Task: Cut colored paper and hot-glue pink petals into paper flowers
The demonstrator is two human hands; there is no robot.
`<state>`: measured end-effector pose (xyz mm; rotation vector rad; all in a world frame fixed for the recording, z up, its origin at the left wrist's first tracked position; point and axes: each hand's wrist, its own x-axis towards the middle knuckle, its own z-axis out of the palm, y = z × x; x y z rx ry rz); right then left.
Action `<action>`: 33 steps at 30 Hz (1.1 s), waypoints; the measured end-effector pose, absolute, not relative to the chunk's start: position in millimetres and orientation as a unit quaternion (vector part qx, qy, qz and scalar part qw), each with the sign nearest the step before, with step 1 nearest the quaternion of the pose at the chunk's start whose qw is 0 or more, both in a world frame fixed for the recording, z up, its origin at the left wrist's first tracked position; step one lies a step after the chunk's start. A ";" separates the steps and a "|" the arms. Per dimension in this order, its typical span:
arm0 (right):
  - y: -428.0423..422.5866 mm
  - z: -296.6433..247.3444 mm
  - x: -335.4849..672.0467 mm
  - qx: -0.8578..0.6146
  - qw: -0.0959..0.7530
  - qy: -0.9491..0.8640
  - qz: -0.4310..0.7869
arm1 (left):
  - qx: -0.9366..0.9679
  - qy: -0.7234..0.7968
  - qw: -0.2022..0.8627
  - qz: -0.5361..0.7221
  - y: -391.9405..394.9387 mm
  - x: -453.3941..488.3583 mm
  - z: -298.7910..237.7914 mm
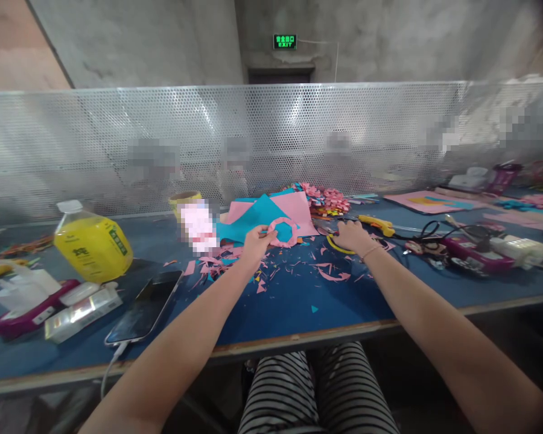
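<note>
My left hand [257,240] pinches the left side of a pink octagonal ring [294,240], apparently of paper or felt. Through its opening a teal sheet shows. To the right, my right hand [352,236] is curled over a pair of scissors with yellow handles [337,246], low over the table; its fingertips are partly hidden. Behind the ring lie a teal sheet [260,214] and a pink sheet [301,208], overlapping. Pink and teal scraps [217,262] are scattered around and below both hands.
A pile of cut pink pieces [332,200] lies behind the sheets. A yellow glue gun [375,224] and cables are at right. On the left stand a bottle of yellow liquid [93,247], a phone [145,307] and a tissue pack [31,307]. A perforated metal screen [271,138] closes the back.
</note>
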<state>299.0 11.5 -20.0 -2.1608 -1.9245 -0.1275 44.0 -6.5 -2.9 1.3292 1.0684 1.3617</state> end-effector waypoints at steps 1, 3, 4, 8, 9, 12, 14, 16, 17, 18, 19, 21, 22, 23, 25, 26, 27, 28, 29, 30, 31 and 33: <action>12.1 -18.8 296.7 -0.725 0.148 -0.670 -0.058 | 0.542 0.434 0.462 0.552 -6.9 44.5 -2.9; 13.1 -15.7 290.0 -0.672 0.216 -0.708 -0.040 | 0.540 0.431 0.473 0.547 -8.1 45.9 -2.6; 13.2 -14.1 285.7 -0.636 0.253 -0.729 -0.009 | 0.538 0.428 0.482 0.543 -8.9 46.6 -2.3; 8.3 -11.2 266.4 -0.493 0.368 -0.767 0.184 | 0.547 0.423 0.509 0.512 -11.5 49.4 -2.4; 6.3 -11.3 261.8 -0.471 0.380 -0.763 0.226 | 0.553 0.423 0.512 0.503 -11.9 50.0 -2.9; 1.1 -12.4 250.5 -0.435 0.387 -0.759 0.291 | 0.565 0.424 0.529 0.471 -12.2 51.8 -5.1; -0.7 -13.0 245.2 -0.425 0.378 -0.763 0.307 | 0.570 0.426 0.538 0.452 -12.2 52.8 -6.1; -1.0 -13.6 241.7 -0.420 0.363 -0.760 0.338 | 0.577 0.430 0.532 0.447 -12.8 53.4 -5.8; -0.7 -14.0 240.5 -0.422 0.358 -0.754 0.355 | 0.581 0.431 0.527 0.446 -13.3 53.6 -5.3; -0.3 -14.5 239.5 -0.427 0.356 -0.744 0.371 | 0.585 0.431 0.523 0.446 -13.9 53.7 -4.5; 0.2 -15.1 238.8 -0.433 0.359 -0.733 0.382 | 0.589 0.427 0.521 0.447 -14.6 53.8 -3.8; 1.2 -16.3 237.8 -0.446 0.375 -0.711 0.393 | 0.593 0.412 0.522 0.454 -15.7 54.2 -2.8; 1.6 -16.8 237.3 -0.450 0.386 -0.701 0.397 | 0.593 0.407 0.521 0.460 -15.9 54.5 -2.9; 1.7 -16.9 236.8 -0.453 0.395 -0.692 0.400 | 0.592 0.406 0.516 0.468 -15.7 55.0 -3.4; 1.2 -16.3 236.0 -0.456 0.408 -0.680 0.405 | 0.588 0.411 0.503 0.482 -14.3 55.7 -5.4; 0.7 -15.4 235.8 -0.455 0.410 -0.678 0.406 | 0.585 0.418 0.496 0.488 -13.0 55.8 -6.6; -0.1 -14.3 235.9 -0.451 0.410 -0.680 0.407 | 0.581 0.423 0.491 0.493 -11.4 55.6 -7.7; -0.9 -13.1 236.3 -0.445 0.409 -0.683 0.409 | 0.576 0.425 0.489 0.498 -9.6 55.1 -8.5; -1.7 -11.9 237.2 -0.439 0.407 -0.688 0.411 | 0.567 0.427 0.489 0.507 -7.8 54.2 -8.9; -2.3 -10.8 238.6 -0.434 0.403 -0.694 0.409 | 0.555 0.427 0.490 0.520 -5.9 53.0 -8.7; -2.7 -10.1 240.5 -0.433 0.395 -0.703 0.403 | 0.538 0.425 0.491 0.537 -4.2 51.5 -8.1; -2.8 -9.7 245.8 -0.443 0.367 -0.732 0.367 | 0.499 0.421 0.488 0.580 -1.2 48.1 -5.8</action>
